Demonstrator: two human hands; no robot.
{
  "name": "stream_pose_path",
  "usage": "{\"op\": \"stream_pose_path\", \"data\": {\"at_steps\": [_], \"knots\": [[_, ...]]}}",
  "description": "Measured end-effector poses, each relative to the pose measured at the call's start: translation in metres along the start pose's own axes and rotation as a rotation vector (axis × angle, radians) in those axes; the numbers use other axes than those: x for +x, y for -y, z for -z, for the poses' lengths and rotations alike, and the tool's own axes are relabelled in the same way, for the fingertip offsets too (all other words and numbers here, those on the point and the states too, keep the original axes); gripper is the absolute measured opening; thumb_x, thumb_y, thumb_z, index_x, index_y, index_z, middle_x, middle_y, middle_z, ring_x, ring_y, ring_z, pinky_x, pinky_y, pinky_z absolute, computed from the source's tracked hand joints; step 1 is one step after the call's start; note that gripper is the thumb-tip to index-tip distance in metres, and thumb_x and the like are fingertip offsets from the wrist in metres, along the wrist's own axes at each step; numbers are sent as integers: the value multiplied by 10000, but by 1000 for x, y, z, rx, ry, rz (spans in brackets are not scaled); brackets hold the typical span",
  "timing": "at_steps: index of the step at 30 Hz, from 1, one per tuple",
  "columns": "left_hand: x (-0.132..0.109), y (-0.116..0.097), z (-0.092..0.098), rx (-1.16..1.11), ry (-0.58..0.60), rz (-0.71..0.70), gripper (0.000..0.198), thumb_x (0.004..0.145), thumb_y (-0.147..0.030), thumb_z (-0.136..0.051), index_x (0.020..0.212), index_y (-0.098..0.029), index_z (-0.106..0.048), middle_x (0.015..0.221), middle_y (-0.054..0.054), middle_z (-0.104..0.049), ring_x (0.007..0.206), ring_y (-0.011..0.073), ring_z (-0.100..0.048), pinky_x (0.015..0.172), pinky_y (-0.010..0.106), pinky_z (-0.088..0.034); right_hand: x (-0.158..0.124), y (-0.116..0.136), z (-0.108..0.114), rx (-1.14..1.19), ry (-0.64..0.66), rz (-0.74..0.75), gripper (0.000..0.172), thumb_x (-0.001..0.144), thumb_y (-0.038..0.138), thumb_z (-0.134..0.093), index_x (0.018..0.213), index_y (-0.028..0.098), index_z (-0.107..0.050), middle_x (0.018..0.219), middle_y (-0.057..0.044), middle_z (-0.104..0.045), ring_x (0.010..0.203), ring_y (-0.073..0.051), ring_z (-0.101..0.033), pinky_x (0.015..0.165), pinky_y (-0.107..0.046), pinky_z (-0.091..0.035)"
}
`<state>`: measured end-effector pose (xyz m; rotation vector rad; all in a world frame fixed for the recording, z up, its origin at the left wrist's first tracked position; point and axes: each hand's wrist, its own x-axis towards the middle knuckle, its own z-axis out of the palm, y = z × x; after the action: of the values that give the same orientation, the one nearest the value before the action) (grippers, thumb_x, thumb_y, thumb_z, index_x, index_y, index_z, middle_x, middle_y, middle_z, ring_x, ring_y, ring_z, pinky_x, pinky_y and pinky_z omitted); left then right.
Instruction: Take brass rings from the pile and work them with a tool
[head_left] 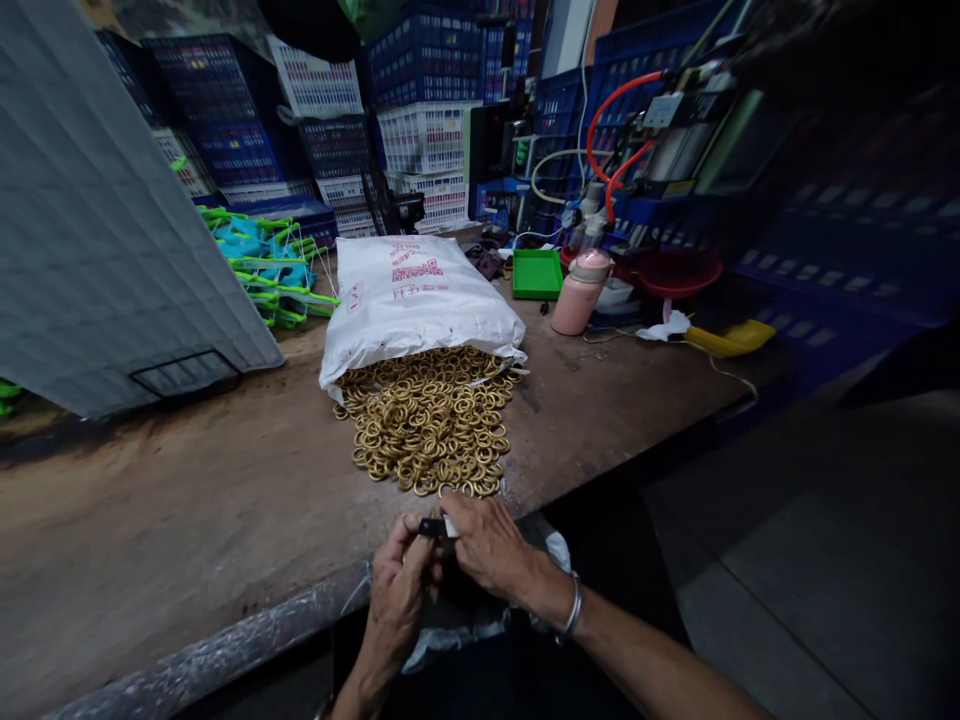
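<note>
A white sack (pixel 409 295) lies on the brown workbench (pixel 187 500) with a heap of brass rings (pixel 429 420) spilling from its open mouth. At the bench's near edge, just below the heap, my left hand (pixel 397 590) and my right hand (pixel 487 545) meet. Both pinch a small dark piece with a white end (pixel 439 526) between their fingertips. My right wrist wears a metal bangle (pixel 573 608). A pale plastic bag (pixel 480 620) lies under my hands.
A grey corrugated panel (pixel 97 220) leans at the left, with green-handled items (pixel 270 265) behind it. A pink bottle (pixel 579 290), green tray (pixel 537 273), red bowl (pixel 679 272) and yellow scoop (pixel 731 338) stand at the right. Stacked crates (pixel 424 120) fill the back.
</note>
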<state>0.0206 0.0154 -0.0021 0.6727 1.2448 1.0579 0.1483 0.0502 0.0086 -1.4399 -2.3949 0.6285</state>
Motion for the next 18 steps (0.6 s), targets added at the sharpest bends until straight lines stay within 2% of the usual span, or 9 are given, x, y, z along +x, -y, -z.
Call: {"op": "stream_pose_path", "data": {"at_steps": [4,7,11,13,14,16,18], "knots": [[-2,-2,1,40,0,-40,306,667,-455,-590,731,-189,-452,519,-66,-481,384,45,-389,358,140,-266,-1,3,6,35,74,26,207,702,81,-402,856,179,-498,796,-24,-599,699,-138,-529,591,-217,-296],[-13,-8,-1,69,32,-65,315,667,-468,-583,666,-185,-444,504,-67,-446,386,43,-359,361,147,-249,0,1,10,21,129,-10,219,695,73,-399,858,175,-502,771,-28,-599,702,-139,-534,584,-217,-289],[-30,-8,-10,135,207,-113,312,683,-444,-575,587,-176,-448,478,-60,-413,406,55,-361,399,172,-295,4,-8,15,-75,62,-131,244,678,46,-374,848,168,-499,740,-34,-584,659,-138,-511,567,-232,-266],[-31,3,-12,164,317,-47,300,688,-443,-567,604,-179,-452,476,-57,-429,397,58,-365,388,173,-291,8,-14,17,-97,-11,-140,255,657,38,-374,840,169,-494,719,-28,-572,643,-139,-494,564,-237,-259],[-28,12,-11,165,357,25,302,689,-459,-553,622,-186,-444,469,-61,-434,359,51,-340,347,167,-249,10,-16,18,-101,-43,-135,260,647,32,-375,834,169,-492,710,-25,-566,641,-139,-487,566,-238,-258],[-18,36,-7,188,399,156,300,673,-471,-553,645,-193,-445,468,-57,-473,311,50,-330,299,164,-209,14,-21,19,-105,-95,-122,266,636,22,-375,827,168,-490,720,-27,-558,655,-138,-479,580,-237,-262],[-6,62,0,216,387,229,303,651,-466,-572,627,-186,-458,458,-43,-501,296,53,-341,292,167,-207,19,-25,18,-113,-137,-112,254,655,34,-379,838,170,-491,765,-34,-559,688,-139,-477,601,-236,-269]]}}
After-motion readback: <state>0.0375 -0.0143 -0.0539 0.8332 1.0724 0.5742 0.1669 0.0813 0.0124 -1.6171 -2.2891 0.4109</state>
